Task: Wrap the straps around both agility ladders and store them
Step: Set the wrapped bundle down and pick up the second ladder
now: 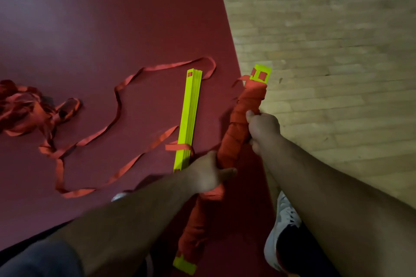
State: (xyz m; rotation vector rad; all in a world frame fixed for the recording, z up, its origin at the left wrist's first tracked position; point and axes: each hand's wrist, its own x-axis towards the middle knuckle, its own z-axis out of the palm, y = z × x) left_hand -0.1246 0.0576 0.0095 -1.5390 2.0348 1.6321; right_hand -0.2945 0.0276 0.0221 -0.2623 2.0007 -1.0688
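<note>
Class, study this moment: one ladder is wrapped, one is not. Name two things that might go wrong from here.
The strap end near the top of the wrapped ladder sticks out loose, so the wrap may unwind. The second ladder's strap ends in a heap that may knot when pulled.

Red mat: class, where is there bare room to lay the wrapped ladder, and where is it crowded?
Free: the mat beyond the strap loop, and the wooden floor right of the mat's edge. Crowded: between the yellow rung stack and the strap pile, where loose strap trails.

Head camera looks steeply down, close above hands [236,153].
</note>
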